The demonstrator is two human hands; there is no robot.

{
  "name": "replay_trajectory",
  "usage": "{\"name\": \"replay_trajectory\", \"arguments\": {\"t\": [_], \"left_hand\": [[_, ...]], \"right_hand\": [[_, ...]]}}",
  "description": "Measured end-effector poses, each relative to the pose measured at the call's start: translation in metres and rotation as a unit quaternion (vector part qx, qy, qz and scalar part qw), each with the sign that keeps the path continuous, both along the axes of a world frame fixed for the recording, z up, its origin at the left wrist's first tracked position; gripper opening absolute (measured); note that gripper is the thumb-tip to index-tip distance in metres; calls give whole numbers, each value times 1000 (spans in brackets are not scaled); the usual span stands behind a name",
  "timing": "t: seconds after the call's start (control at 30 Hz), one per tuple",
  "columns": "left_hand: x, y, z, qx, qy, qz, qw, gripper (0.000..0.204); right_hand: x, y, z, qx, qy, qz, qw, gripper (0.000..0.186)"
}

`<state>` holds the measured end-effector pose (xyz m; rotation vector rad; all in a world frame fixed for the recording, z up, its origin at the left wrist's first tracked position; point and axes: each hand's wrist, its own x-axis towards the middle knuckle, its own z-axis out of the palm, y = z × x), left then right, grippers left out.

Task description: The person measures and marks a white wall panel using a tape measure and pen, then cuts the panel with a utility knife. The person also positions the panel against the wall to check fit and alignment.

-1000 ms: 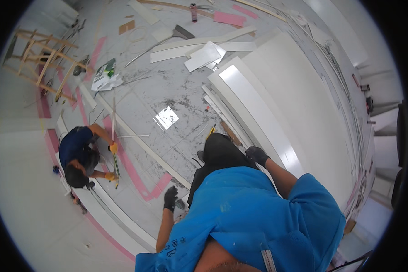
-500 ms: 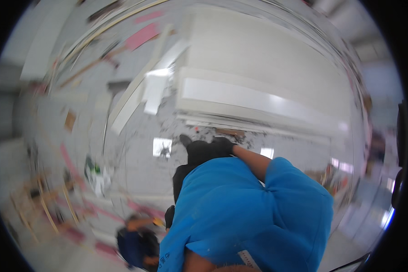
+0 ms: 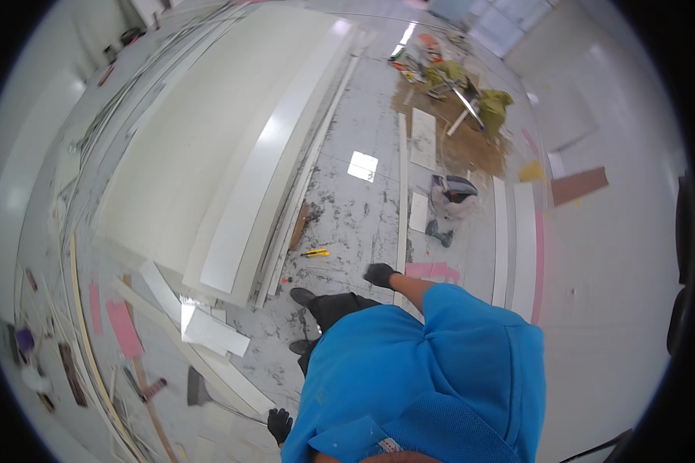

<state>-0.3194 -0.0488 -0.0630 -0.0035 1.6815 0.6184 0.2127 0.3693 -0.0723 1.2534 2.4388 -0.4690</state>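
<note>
I look down on my blue shirt, dark trousers and shoes. My left gloved hand (image 3: 279, 424) hangs at the lower middle with fingers apart, beside cut white strips (image 3: 228, 376) on the floor. My right gloved hand (image 3: 380, 275) is out by my side above the floor, its fingers too soft to read, near pink scraps (image 3: 428, 272) and a long white strip (image 3: 402, 193). A yellow utility knife (image 3: 316, 253) lies ahead of my feet, beside a brown board scrap (image 3: 300, 225) at the edge of a large stack of white panels (image 3: 170, 177).
A green tool (image 3: 440, 234) and a bag (image 3: 452, 197) lie to the right. Beyond are olive sacks and tools (image 3: 490, 108) on brown sheeting (image 3: 483, 150). Long trims, a dustpan (image 3: 195, 386) and pink offcuts (image 3: 123, 328) lie at left. A pale wall (image 3: 602, 255) runs along the right.
The view has swung sharply: the panel stack moved from my right to ahead-left, and the co-worker left view. My right hand moved out from beside my leg, away from the panels.
</note>
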Motion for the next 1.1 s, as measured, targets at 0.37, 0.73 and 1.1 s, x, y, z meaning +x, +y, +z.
{"name": "replay_trajectory", "arguments": {"t": [0.37,0.73,1.1], "left_hand": [[-13,151,47,-44,-47,-65,996,35],[55,306,30,-46,46,-141,988,33],[225,546,51,-1,13,-195,981,31]], "right_hand": [[10,-113,65,-212,35,-259,942,34],[143,3,-15,-75,141,-187,969,30],[265,299,87,0,267,-386,883,29]]}}
